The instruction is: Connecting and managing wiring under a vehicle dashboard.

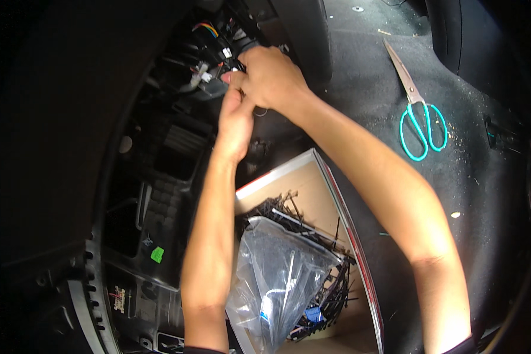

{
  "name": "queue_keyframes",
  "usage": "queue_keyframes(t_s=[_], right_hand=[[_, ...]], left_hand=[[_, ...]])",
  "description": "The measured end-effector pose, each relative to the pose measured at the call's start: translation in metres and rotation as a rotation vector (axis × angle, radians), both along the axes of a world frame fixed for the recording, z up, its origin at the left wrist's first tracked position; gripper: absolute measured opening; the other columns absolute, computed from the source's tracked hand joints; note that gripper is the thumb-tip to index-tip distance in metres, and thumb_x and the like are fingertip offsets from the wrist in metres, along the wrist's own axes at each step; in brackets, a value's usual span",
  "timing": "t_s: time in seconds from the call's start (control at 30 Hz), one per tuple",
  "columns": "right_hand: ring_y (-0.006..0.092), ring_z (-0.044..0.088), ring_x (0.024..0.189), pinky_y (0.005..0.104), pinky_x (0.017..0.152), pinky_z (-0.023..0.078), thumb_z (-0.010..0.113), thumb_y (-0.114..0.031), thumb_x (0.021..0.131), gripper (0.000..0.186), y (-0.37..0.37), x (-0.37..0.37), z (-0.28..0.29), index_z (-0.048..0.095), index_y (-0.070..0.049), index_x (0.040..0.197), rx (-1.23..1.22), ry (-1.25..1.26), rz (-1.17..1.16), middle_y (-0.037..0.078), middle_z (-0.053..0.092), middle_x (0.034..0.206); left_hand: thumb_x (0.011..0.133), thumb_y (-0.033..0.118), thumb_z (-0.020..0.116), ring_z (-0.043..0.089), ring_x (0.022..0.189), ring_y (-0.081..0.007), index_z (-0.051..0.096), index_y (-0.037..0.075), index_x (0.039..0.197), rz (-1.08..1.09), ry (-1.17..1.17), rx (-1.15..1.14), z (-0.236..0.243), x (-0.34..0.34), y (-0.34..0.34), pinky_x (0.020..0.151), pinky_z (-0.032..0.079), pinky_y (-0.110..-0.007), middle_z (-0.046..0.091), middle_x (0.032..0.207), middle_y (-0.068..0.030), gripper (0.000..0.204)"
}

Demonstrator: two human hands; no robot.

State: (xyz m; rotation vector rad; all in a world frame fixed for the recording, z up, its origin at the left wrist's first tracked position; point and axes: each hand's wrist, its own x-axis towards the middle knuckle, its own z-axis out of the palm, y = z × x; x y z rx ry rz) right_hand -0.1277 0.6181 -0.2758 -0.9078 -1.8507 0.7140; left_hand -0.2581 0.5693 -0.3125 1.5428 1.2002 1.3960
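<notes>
My right hand point(272, 75) reaches in among the wiring point(209, 65) under the black panel, its fingers curled and its thumb pointing left. What it pinches is mostly covered; dark strands and a white piece show beside the fingertips. Just below, my left hand point(236, 124) points upward and meets the right one. Its fingertips are hidden behind the right hand, and what they grip cannot be made out. A thin pale strand point(262, 113) curves out beneath the right wrist. White connectors point(204, 75) and coloured wires point(206, 28) lie to the left of the hands.
Below the hands stands a cardboard box point(330, 194) with several black cable ties point(342, 283) and a clear plastic bag point(271, 259). Scissors with turquoise handles point(416, 133) lie on the dark floor point(366, 88) at right. Black plastic trim point(159, 206) with a green sticker point(157, 254) runs along the left.
</notes>
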Motion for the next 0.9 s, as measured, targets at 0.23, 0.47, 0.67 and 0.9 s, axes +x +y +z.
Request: queue_keyframes(t_s=[0.23,0.47,0.67,0.9], right_hand=[[0.0299,0.068,0.099,0.0408,0.087,0.052,0.070,-0.034,0.085,0.033,0.004,-0.001,0.007,0.071,-0.004,0.099,-0.352,-0.011,0.180,0.016,0.071,0.100],[0.0317,0.066,0.090,0.0403,0.080,0.051,0.071,-0.038,0.084,0.039,0.013,-0.009,-0.010,0.069,0.000,0.090,-0.157,0.052,0.023,0.019,0.068,0.090],[0.0387,0.061,0.108,0.0449,0.093,0.048,0.066,-0.033,0.087,0.039,-0.010,0.014,0.006,0.067,0.002,0.105,-0.126,0.027,-0.020,0.024,0.066,0.108],[0.0382,0.061,0.108,0.0436,0.095,0.048,0.066,-0.035,0.087,0.041,-0.006,0.009,0.010,0.068,0.001,0.104,-0.115,-0.022,-0.043,0.024,0.066,0.108]], left_hand=[[0.096,0.009,0.054,0.041,0.130,-0.0148,0.039,-0.003,0.139,-0.165,-0.188,-0.113,0.019,-0.003,-0.017,0.111,0.026,-0.028,0.051,0.135,-0.0097,0.047],[0.099,0.021,0.054,0.040,0.132,-0.0126,0.037,0.001,0.143,-0.005,0.188,-0.025,0.012,0.012,-0.010,0.108,0.030,-0.026,0.048,0.140,-0.0082,0.051],[0.100,0.019,0.050,0.042,0.129,-0.0141,0.038,0.001,0.142,0.041,0.123,-0.035,0.014,0.024,-0.020,0.104,0.032,-0.024,0.050,0.137,-0.0089,0.047],[0.102,0.027,0.048,0.044,0.124,-0.0130,0.046,0.001,0.136,0.216,0.416,0.104,0.002,0.013,-0.002,0.107,0.028,-0.027,0.054,0.130,-0.0050,0.043]])
